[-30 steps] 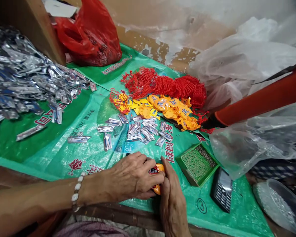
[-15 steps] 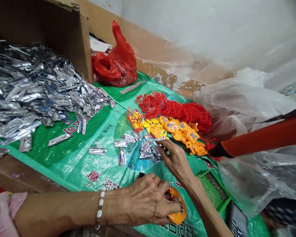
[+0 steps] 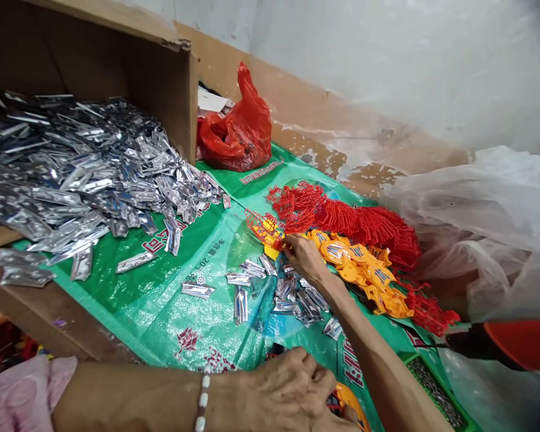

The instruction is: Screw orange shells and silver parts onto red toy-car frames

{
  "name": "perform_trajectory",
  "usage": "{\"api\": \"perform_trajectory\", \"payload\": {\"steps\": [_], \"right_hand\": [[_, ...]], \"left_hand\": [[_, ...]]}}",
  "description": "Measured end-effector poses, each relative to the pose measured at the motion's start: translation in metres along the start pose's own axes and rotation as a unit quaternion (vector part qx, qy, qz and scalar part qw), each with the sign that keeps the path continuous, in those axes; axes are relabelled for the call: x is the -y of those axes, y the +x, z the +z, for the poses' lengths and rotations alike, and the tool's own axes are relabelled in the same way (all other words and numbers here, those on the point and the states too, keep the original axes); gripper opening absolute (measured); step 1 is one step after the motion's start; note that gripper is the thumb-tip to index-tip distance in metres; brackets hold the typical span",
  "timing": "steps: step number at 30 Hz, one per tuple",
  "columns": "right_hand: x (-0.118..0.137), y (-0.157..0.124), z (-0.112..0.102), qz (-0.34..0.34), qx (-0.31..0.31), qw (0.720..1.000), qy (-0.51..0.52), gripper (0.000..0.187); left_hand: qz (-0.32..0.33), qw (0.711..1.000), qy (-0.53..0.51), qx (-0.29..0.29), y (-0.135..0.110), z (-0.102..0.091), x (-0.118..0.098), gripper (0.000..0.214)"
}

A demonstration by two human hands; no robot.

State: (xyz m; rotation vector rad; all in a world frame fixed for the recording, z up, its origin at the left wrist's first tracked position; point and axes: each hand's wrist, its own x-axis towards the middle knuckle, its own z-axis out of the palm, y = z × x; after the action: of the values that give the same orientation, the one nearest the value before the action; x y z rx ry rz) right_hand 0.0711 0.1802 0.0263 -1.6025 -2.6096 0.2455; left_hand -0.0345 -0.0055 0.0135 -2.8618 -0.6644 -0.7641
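My left hand (image 3: 283, 387), with a white-beaded bracelet at the wrist, is closed around a round orange plastic piece (image 3: 356, 403) low in the view; most of the piece is hidden by the fingers. My right hand (image 3: 306, 257) reaches to the small yellow pieces (image 3: 271, 240), its fingertips pinched together at their edge. What lies between those fingertips I cannot make out. Beside it are a heap of orange plastic pieces (image 3: 369, 273) with blue marks and a bundle of red netting (image 3: 360, 222). Several silver foil packets (image 3: 285, 291) are scattered just below that hand.
A large pile of silver packets (image 3: 94, 180) spills from a cardboard box (image 3: 159, 90) at left. Behind stands a red plastic bag (image 3: 238, 135). At right are an orange-and-black tool (image 3: 499, 345), a green tray of small parts (image 3: 441, 384) and clear plastic sheeting (image 3: 490, 204).
My right hand has moved from the silver packets up to the yellow pieces. A packet now lies apart at the lower right of the cluster. The left hand keeps the orange piece; the view has shifted.
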Motion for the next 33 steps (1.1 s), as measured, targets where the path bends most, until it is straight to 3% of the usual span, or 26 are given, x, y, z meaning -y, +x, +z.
{"api": "perform_trajectory", "payload": {"steps": [4, 9, 15, 24, 29, 33], "right_hand": [[0.006, -0.011, -0.003, -0.015, -0.005, 1.000, -0.009, 0.030], [0.025, -0.023, 0.004, -0.086, 0.023, 0.996, -0.009, 0.023], [0.034, -0.010, 0.008, -0.035, 0.034, 0.998, -0.038, 0.031], [0.058, -0.006, 0.003, 0.003, 0.027, 0.999, -0.034, 0.034], [0.050, -0.013, 0.004, -0.015, -0.006, 1.000, -0.004, 0.035], [0.036, -0.026, -0.002, -0.015, -0.049, 0.998, 0.033, 0.023]], "left_hand": [[0.004, 1.000, 0.005, 0.002, 0.000, -0.007, 0.001, 0.010], [-0.015, 1.000, -0.016, 0.012, -0.001, -0.007, -0.002, 0.009], [-0.051, 0.988, -0.128, 0.072, -0.001, 0.001, -0.001, 0.027], [-0.040, 0.961, -0.186, 0.202, 0.002, -0.014, 0.015, 0.035], [-0.022, 0.972, -0.152, 0.178, 0.000, -0.011, 0.016, 0.043], [-0.006, 0.975, -0.134, 0.177, 0.000, -0.008, 0.015, 0.043]]}}
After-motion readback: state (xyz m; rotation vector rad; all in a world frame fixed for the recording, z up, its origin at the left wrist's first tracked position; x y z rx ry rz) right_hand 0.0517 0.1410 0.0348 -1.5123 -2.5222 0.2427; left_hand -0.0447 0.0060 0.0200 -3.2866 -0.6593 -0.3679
